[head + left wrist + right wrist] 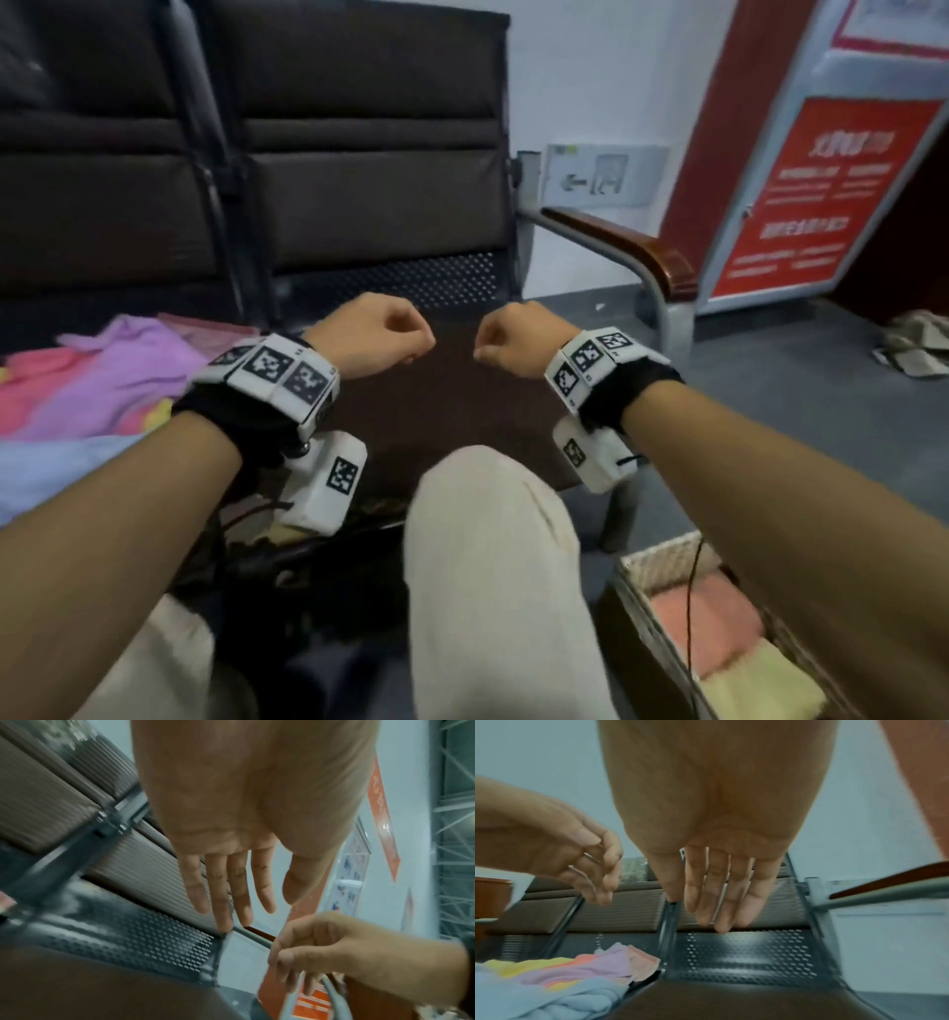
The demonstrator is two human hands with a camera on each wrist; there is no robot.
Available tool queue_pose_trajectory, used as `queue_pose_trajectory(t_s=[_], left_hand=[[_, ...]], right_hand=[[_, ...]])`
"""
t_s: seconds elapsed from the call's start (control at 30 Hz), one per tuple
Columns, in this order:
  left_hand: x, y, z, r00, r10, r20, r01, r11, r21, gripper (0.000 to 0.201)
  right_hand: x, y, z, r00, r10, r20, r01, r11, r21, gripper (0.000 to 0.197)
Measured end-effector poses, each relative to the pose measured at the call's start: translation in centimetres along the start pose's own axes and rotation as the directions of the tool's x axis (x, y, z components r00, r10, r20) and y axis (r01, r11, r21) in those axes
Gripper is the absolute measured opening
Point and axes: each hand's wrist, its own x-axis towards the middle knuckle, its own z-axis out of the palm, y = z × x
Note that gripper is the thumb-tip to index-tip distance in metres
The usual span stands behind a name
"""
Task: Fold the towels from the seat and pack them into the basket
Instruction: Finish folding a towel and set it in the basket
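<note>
Left hand [377, 336] beside towels [102, 380].

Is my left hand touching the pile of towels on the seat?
Apart. In the right wrist view the left hand hangs in the air, well above the towels on the seat.

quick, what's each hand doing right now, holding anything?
Left hand: empty, fingers loosely curled, above the seat.
Right hand: empty, fingers relaxed, holding nothing.
</note>
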Motion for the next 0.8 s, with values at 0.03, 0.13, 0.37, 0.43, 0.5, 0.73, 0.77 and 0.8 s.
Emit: queue_pose_trajectory(t_s=[0.03,0.13,0.37,0.43,0.5,0.73,0.77,0.8], left_hand=[[-0.4,-1.8,-1.3,0.999,-0.028,-0.020,0.029,0.999,0.028,0.005],[-1.9,-7.1,-4.5,0.993,-0.107,-0.055,0.112,0.990,0.089,0.008],[-5.7,-19.2,-10.4,0.919,-0.375,-0.119,0.393,0.893,0.218,0.010],[-6.6,-22.1,-11.2,0.898,-0.412,-0.153,0.438,0.873,0.214,0.011],[-7.6,-24.4,-11.2,0.883,-0.448,-0.139,0.469,0.853,0.231,0.013],[-8.8,-28.1,-11.0,0.856,-0.514,0.061,0.491,0.844,0.215,0.016],[-8.7,-28.3,-10.9,0.855,-0.512,0.085,0.486,0.846,0.219,0.018],[-8.5,-28.3,-10.7,0.852,-0.512,0.106,0.481,0.847,0.229,0.020]], right_hand=[[1.6,-1.9,0.2,0.999,-0.036,0.022,0.036,0.999,-0.004,0.017],[5.7,-6.7,1.5,0.981,-0.140,0.134,0.149,0.987,-0.057,0.022],[13.2,-16.7,8.3,0.899,-0.340,0.276,0.374,0.924,-0.077,0.024],[14.9,-19.0,11.0,0.869,-0.384,0.312,0.420,0.906,-0.055,0.023],[16.3,-20.7,13.6,0.849,-0.407,0.336,0.442,0.896,-0.031,0.024],[18.6,-22.5,20.1,0.829,-0.394,0.397,0.482,0.863,-0.150,0.042],[18.7,-22.3,20.6,0.837,-0.398,0.375,0.483,0.860,-0.166,0.035],[18.6,-22.2,20.8,0.843,-0.405,0.354,0.479,0.864,-0.154,0.028]])
